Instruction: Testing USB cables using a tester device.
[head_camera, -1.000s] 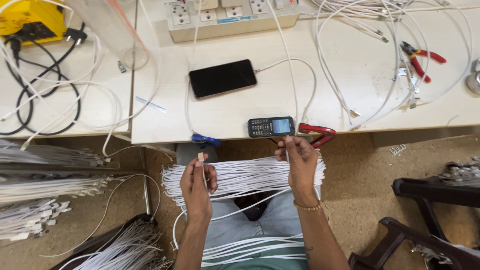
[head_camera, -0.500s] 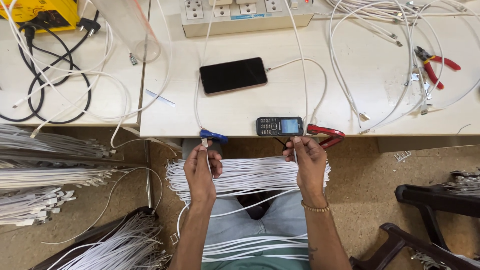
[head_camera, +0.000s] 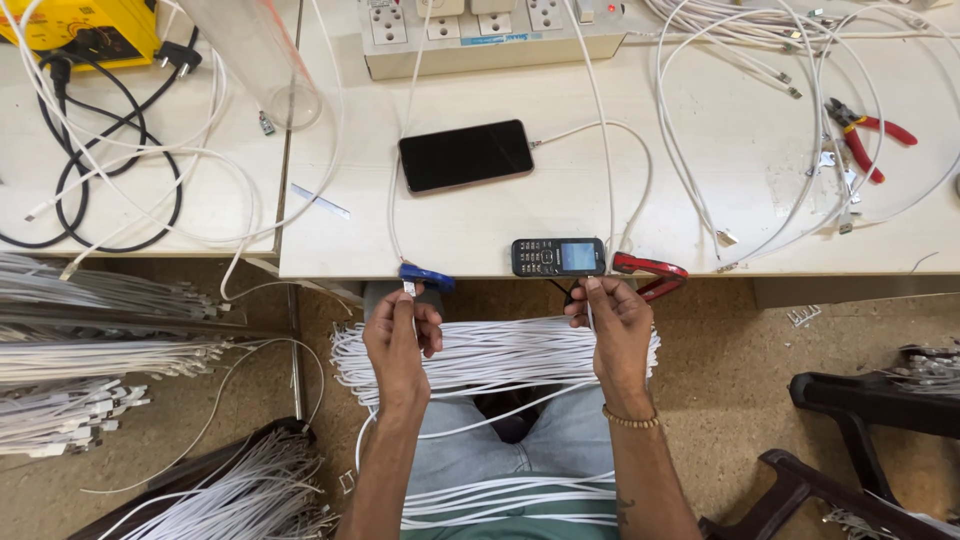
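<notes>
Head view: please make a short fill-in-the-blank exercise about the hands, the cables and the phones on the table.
1. The left hand pinches the plug end of a ____ cable.
2. The smartphone lies on the table with its screen ____.
3. The small keypad phone lies just above the ____ hand.
4. The bundle of cables rests across the person's ____.

Missing words: white; dark; right; lap

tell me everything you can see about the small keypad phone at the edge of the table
The small keypad phone is a dark bar-shaped handset lying flat, sideways, at the white table's front edge. Its little screen glows pale blue on the right, keys on the left. It looks plastic. A thin dark cable hangs beneath it toward the right hand, just below.
</notes>
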